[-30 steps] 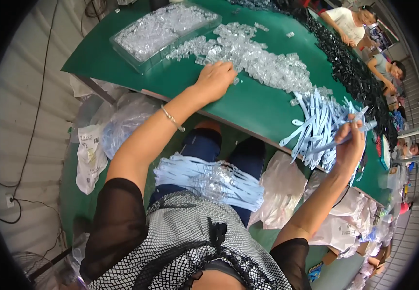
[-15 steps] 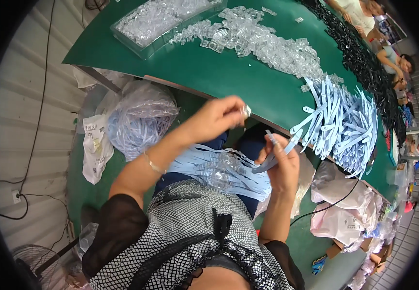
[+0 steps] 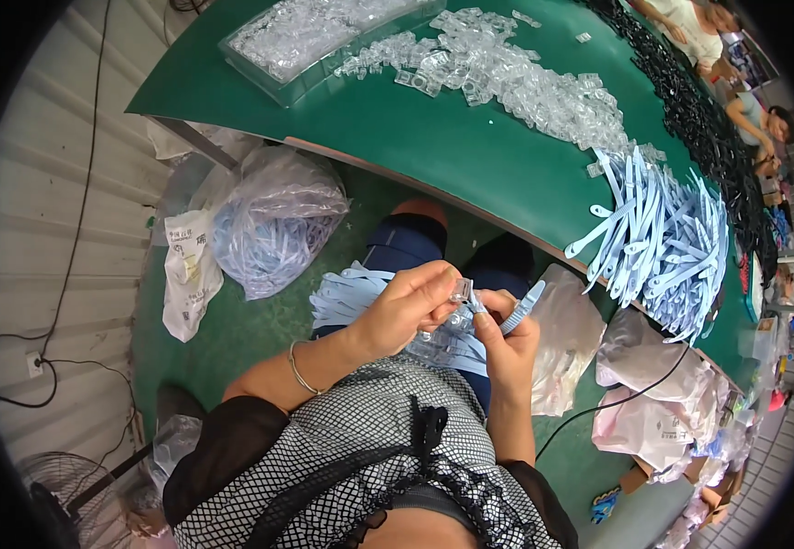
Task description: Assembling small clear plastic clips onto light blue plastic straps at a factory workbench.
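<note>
My left hand (image 3: 406, 306) pinches a small clear plastic buckle (image 3: 461, 290) between thumb and fingers. Close against it, my right hand (image 3: 507, 343) grips a light blue plastic strap (image 3: 527, 306) with ridges along it. One end of the strap meets the buckle; whether it passes through cannot be made out. Both hands are over my lap, where a bundle of blue straps (image 3: 346, 295) lies with clear buckles (image 3: 433, 348) in its middle, partly hidden by the hands.
On the green table (image 3: 369, 137) are a clear tray (image 3: 301, 90) of clear pieces, a heap of clear buckles (image 3: 543, 96), a pile of blue straps (image 3: 658, 238) and black parts (image 3: 690, 119). Bags (image 3: 278, 224) stand on the floor. Two people (image 3: 690, 32) sit at the far right.
My left hand has come down from the table edge with the clear buckle to the strap in my right hand. The right hand has shifted slightly down and left.
</note>
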Tool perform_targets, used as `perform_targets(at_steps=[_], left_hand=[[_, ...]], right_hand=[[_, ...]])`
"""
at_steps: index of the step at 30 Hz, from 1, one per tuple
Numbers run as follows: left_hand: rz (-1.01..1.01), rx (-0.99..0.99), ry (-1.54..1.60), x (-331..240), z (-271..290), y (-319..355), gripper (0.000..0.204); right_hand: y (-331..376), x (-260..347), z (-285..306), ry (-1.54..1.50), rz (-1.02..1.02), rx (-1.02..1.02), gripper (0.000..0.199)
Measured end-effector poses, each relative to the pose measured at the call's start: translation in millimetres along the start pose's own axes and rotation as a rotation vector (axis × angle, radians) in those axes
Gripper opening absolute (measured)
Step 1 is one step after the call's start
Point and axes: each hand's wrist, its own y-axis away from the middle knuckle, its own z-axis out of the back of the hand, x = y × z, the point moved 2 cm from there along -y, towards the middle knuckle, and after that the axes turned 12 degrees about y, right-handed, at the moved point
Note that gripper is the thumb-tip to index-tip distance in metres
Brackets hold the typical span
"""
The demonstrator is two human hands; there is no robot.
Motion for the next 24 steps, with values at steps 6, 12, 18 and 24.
perform_targets(at_steps=[6, 12, 18, 24], left_hand=[[0.008, -0.012, 0.030, 4, 1, 2, 0.027], [0.006, -0.051, -0.142, 7, 4, 3, 0.023], [-0.232, -0.102, -0.841, -5, -1, 6, 0.009], [-0.302, 0.001, -1.014, -16, -4, 6, 0.010]], right_hand=[[5, -3, 1, 0.026, 0.011, 0.002, 0.021], [5, 4, -8, 0.082, 0.018, -0.058, 0.016], [-3, 5, -8, 0.481, 0.299, -0.130, 0.010], [2, -7, -3, -0.416, 0.004, -0.008, 0.009]])
